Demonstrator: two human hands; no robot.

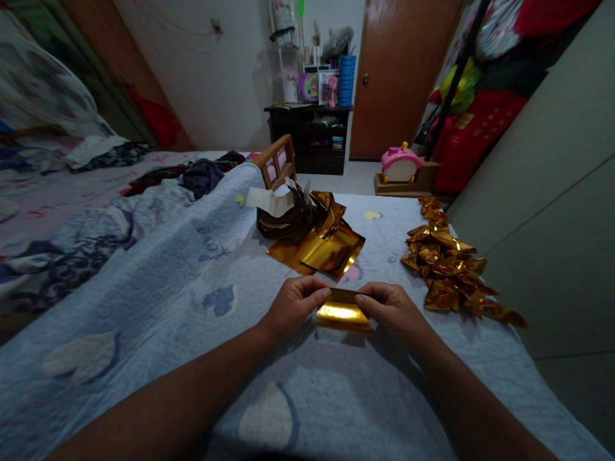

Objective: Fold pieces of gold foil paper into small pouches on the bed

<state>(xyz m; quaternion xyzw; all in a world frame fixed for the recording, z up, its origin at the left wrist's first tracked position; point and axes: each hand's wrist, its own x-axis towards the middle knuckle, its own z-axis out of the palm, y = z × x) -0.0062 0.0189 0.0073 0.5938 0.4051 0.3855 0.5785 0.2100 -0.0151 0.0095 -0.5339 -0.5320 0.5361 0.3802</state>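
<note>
Both hands pinch a sheet of shiny gold foil paper (pixel 343 314) between thumbs and fingers, just above the bed. My left hand (pixel 296 299) grips its upper left corner, and my right hand (pixel 390 306) grips the upper right one. The sheet's top edge looks bent over, and its lower part curves toward me. Beyond the hands lies a pile of gold foil sheets (pixel 331 250), beside a thick dark stack of paper (pixel 283 224) with white sheets sticking up. To the right sits a heap of folded gold foil pieces (pixel 444 269), several of them overlapping.
A pale blue bedspread with heart shapes (pixel 192 333) covers the surface. Rumpled clothes (pixel 202 176) lie at the left. A light cabinet (pixel 552 211) borders the right side. Farther back stand a dark shelf unit (pixel 307 137), a pink toy (pixel 401 163) and a wooden door (pixel 403 83).
</note>
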